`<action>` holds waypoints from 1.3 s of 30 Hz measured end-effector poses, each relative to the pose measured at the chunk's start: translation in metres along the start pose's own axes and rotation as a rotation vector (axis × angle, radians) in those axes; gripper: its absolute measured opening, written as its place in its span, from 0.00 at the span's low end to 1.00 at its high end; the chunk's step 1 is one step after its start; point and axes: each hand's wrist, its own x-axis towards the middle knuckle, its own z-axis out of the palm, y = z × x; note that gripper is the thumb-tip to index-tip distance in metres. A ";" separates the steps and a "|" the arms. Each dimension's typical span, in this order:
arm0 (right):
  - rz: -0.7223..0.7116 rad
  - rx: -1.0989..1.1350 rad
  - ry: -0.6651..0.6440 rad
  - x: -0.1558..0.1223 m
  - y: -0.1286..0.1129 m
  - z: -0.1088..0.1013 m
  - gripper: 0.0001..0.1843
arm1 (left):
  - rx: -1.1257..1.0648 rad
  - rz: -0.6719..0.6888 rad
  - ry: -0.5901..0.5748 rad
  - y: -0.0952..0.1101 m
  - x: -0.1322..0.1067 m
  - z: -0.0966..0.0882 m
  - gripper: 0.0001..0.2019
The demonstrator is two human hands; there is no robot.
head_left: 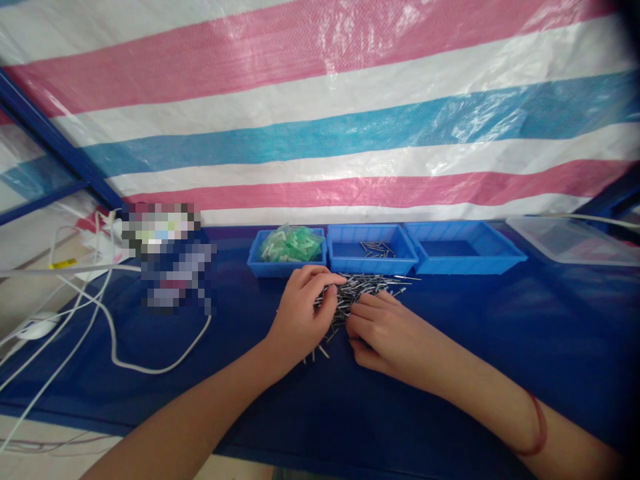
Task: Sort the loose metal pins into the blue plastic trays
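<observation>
A loose pile of thin metal rivets (357, 288) lies on the blue tabletop, in front of the blue bins. My left hand (305, 307) curves around the pile's left side, thumb and forefinger apart, with rivets showing between them. On the right of the pile, my right hand (383, 327) has its fingers bent together, their tips down at the rivets. Whatever those fingertips pinch is hidden. A few stray rivets (323, 351) lie just below my left hand. Behind the pile, the middle blue bin (345, 264) contains several more rivets.
Green plastic pieces (293, 244) heap up in the left blue bin (280, 269). To the right stand another blue bin (470, 265) and a clear plastic lid (565, 243). White cables (145, 370) loop over the table's left side near a pixelated area. Striped sheeting (320, 140) hangs behind.
</observation>
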 end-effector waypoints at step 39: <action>0.111 0.375 0.514 0.001 0.014 -0.010 0.08 | -0.288 -0.297 -0.123 0.006 -0.004 0.003 0.06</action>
